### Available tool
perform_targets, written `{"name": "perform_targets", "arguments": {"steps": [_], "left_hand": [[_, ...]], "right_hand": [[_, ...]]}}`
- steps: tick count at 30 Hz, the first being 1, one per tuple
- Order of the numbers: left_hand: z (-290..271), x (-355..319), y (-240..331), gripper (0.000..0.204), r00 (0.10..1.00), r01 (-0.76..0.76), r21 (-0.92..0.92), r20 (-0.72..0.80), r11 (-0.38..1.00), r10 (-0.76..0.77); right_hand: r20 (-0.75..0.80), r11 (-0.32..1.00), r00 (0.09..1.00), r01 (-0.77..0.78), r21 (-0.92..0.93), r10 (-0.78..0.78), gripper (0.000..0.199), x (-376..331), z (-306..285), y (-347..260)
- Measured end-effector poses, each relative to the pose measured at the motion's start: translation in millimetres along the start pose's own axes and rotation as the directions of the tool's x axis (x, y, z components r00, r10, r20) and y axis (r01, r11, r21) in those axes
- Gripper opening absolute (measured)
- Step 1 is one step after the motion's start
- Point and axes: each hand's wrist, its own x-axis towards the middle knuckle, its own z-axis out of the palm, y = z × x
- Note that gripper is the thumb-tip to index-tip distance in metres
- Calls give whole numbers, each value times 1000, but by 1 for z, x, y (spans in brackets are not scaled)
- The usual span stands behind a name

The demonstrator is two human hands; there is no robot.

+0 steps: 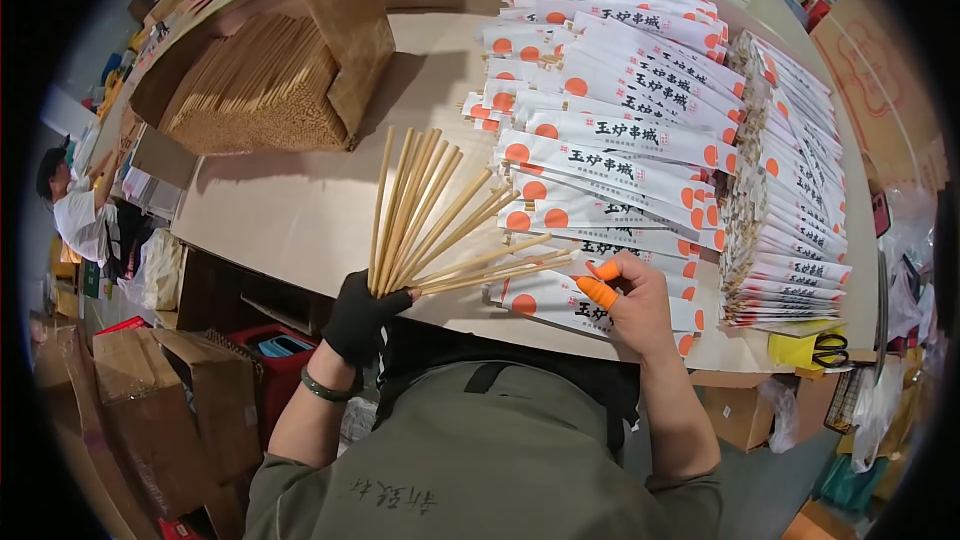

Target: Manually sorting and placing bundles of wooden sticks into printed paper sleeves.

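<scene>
My left hand (362, 320), in a black fingerless glove, is closed round the lower ends of a fanned bunch of wooden chopsticks (425, 210). Their far ends spread away from me and to the right, over the table edge. To the right, my right hand (635, 302) has orange finger cots on its fingertips. Its fingers are bent together by the tips of the lowest chopsticks, above white paper chopstick sleeves (560, 305); whether they pinch a sleeve cannot be made out. The sleeves carry orange dots and dark print, and chopstick ends stick out of several on their left side.
A large block of bare chopsticks (255, 90) lies in an opened brown paper wrapper (345, 25) at the back left of the table (300, 215). Stacked sleeved chopsticks (790, 170) line the right side. Black scissors (830, 350) lie at the right edge. Cardboard boxes (145, 390) stand at lower left. Another person (85, 200) is far left.
</scene>
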Motion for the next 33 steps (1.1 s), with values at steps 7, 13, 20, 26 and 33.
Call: {"name": "perform_targets", "arguments": {"steps": [7,13,20,26,33], "left_hand": [[-17,17,11,27,963,-270,303,109,914,248],[27,45,11,22,990,-141,-226,-26,964,139],[46,53,24,28,919,-390,-78,18,917,393],[85,56,31,35,964,-265,-245,-96,933,249],[32,83,-51,18,767,-328,547,-322,770,555]], "right_hand": [[159,689,873,466,-555,-462,11,1,2,-8],[-13,371,674,391,-842,-739,10,30,0,-63],[377,308,709,636,-708,-596,12,32,18,-37],[420,153,591,684,-713,-688,23,44,47,-18],[596,64,733,647,-760,-329,32,-17,19,28]]}}
